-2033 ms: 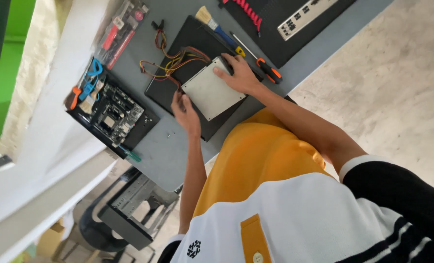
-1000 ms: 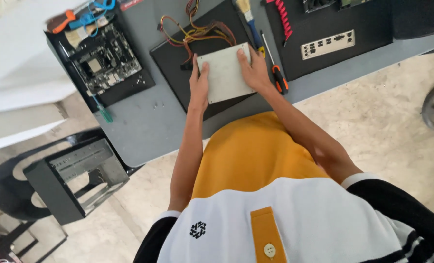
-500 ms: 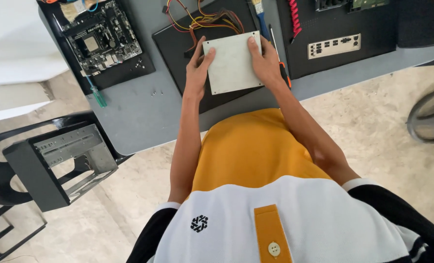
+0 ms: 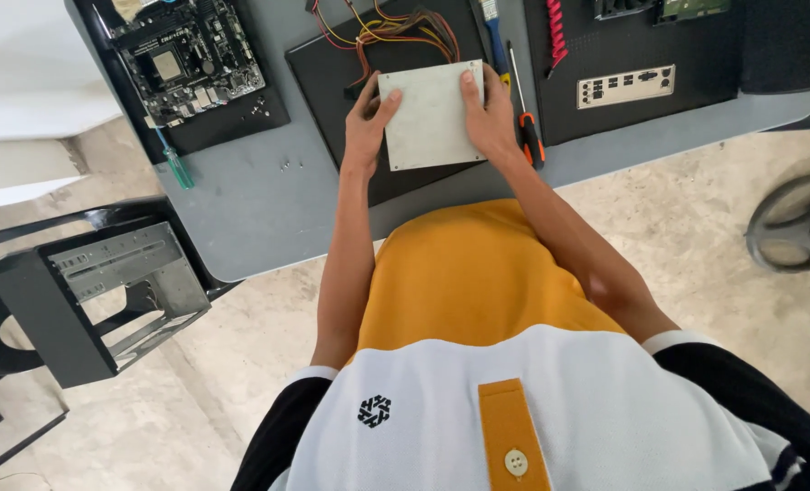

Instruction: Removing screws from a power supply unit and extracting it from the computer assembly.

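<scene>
A grey metal power supply box [image 4: 430, 115] lies on a black mat [image 4: 332, 73] on the grey table [image 4: 260, 200], with a bundle of red, yellow and orange wires [image 4: 387, 25] leading from its far side. My left hand [image 4: 367, 127] grips its left edge and my right hand [image 4: 489, 116] grips its right edge. Both thumbs rest on the top face.
A motherboard [image 4: 187, 56] sits on a black mat at the far left, a green-handled screwdriver [image 4: 176, 164] beside it. An orange-handled screwdriver [image 4: 527, 127] and a silver port plate [image 4: 627, 86] lie right of the box. An open computer case [image 4: 87, 291] rests on a chair to the left.
The view has swung and levelled out. Both hands have closed on the edges of the power supply box, and the box now sits squarely in front of me.
</scene>
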